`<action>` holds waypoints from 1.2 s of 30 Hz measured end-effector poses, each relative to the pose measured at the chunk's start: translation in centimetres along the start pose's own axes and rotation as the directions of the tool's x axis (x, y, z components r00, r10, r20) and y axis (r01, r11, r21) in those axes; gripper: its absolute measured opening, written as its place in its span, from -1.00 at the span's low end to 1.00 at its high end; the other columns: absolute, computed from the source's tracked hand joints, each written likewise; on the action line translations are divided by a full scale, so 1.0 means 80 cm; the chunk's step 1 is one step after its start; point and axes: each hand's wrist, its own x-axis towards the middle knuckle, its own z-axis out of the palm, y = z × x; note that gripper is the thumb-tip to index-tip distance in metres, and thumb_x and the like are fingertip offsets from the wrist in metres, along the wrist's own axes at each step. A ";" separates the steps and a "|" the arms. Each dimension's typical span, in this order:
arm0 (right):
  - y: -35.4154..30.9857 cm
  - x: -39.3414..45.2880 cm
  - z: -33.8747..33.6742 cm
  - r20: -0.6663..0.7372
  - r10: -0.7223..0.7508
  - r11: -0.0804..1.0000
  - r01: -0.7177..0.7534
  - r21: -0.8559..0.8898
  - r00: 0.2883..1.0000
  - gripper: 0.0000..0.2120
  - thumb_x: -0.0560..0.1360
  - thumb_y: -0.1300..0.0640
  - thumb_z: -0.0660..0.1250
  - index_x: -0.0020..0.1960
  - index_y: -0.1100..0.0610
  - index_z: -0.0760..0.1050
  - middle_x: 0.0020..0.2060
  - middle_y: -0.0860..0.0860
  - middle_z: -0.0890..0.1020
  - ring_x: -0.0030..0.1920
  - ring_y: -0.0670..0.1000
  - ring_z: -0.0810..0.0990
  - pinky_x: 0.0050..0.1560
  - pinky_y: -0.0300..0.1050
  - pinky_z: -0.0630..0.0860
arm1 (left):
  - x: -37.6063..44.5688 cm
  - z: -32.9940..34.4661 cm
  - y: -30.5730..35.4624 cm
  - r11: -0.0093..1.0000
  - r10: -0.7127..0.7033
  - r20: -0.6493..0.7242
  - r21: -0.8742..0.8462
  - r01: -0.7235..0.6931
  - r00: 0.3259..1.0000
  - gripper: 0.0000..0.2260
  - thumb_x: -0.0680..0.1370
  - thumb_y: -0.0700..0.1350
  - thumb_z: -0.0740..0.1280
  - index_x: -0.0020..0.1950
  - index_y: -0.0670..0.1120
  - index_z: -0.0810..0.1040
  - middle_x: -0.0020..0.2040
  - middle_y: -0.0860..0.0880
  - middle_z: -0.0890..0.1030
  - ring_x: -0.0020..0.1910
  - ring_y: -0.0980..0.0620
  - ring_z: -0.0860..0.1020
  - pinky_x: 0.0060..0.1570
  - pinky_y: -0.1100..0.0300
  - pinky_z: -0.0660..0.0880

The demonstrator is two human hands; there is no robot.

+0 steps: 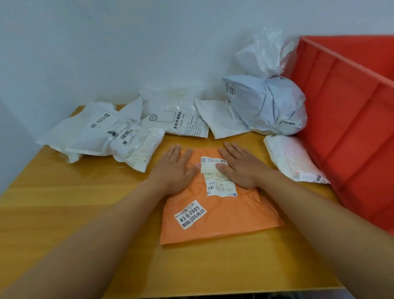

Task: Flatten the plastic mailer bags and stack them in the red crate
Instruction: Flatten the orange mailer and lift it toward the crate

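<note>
An orange mailer bag (pixel 219 216) with white shipping labels lies flat in the middle of the wooden table (pixel 58 212). My left hand (pixel 175 170) presses its far left part with straight fingers. My right hand (pixel 242 167) presses its far right part the same way, thumb on a label. The red crate (pixel 353 129) stands at the right side of the table. Several white mailer bags (pixel 96 131) lie along the far edge, and a bulging grey bag (pixel 268 105) sits next to the crate.
A small white bag (pixel 291 158) leans against the crate's near wall. A crumpled clear plastic bag (pixel 266 53) stands behind the grey one. White walls close off the back and left. Bare tabletop lies in front of the orange bag.
</note>
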 end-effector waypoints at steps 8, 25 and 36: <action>-0.007 -0.004 -0.005 0.024 0.027 0.999 -0.026 -0.028 0.999 -0.31 0.62 -0.33 -0.14 0.62 -0.03 -0.25 0.60 -0.03 -0.26 0.58 -0.01 -0.29 0.56 0.03 -0.26 | 0.001 -0.008 0.003 0.999 -0.022 0.008 -0.024 0.022 1.000 -0.42 0.67 0.23 -0.07 0.62 0.00 -0.03 0.63 -0.09 -0.08 0.60 -0.06 -0.10 0.53 0.00 -0.13; -0.024 -0.043 -0.037 -0.070 0.140 0.984 -0.132 0.117 0.988 -0.39 0.52 -0.29 0.22 0.46 0.00 0.26 0.45 0.05 0.27 0.44 0.12 0.22 0.41 0.13 0.21 | -0.017 -0.045 0.015 0.985 -0.106 -0.244 -0.160 0.067 0.964 -0.92 0.64 -0.13 0.13 0.01 0.00 0.39 -0.06 0.03 0.52 0.06 -0.06 0.49 0.13 0.02 0.33; -0.021 -0.069 -0.058 -0.133 0.239 0.481 0.002 0.876 0.962 -0.68 0.49 -0.01 0.47 0.19 0.08 0.57 0.05 0.00 0.69 0.01 0.02 0.68 0.09 -0.04 0.60 | -0.038 -0.098 0.000 0.828 -0.276 -0.607 -0.544 -0.137 0.745 -0.97 0.68 -0.17 0.13 0.05 -0.07 0.32 -0.22 0.02 0.46 -0.25 0.05 0.44 -0.32 0.16 0.26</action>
